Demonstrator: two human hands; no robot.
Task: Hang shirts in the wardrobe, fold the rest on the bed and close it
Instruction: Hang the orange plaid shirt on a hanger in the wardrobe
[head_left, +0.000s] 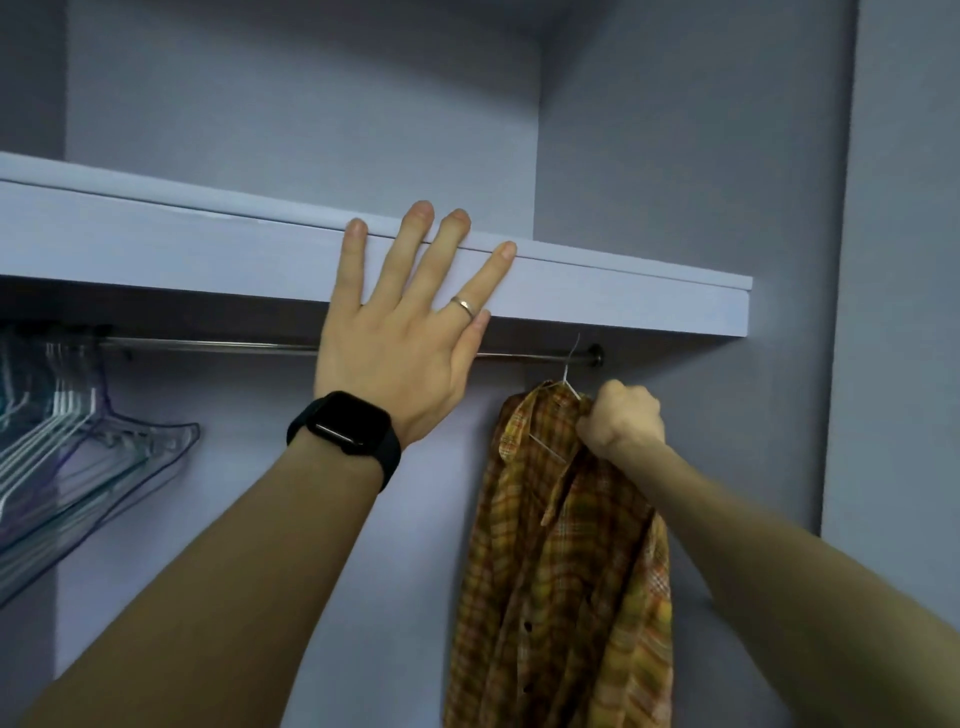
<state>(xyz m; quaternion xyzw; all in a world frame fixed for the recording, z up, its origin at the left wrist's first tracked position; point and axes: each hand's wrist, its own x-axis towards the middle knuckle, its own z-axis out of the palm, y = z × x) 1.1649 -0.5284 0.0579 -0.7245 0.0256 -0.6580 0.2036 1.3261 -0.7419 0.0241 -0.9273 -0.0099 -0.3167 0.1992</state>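
Observation:
A yellow and brown plaid shirt (566, 561) hangs on a thin wire hanger (571, 374) at the right end of the metal wardrobe rail (208, 345). The hanger's hook sits up at the rail; whether it is over the rail is hard to tell. My right hand (623, 415) grips the shirt and hanger at the collar. My left hand (410, 322), with a ring and a black watch on the wrist, lies flat with spread fingers against the front edge of the lilac shelf (156, 244) above the rail.
Several bare clear and white hangers (78, 457) bunch at the rail's left end. The wardrobe's side panel (779, 156) stands just right of the shirt. Between the hangers and the shirt the rail is bare.

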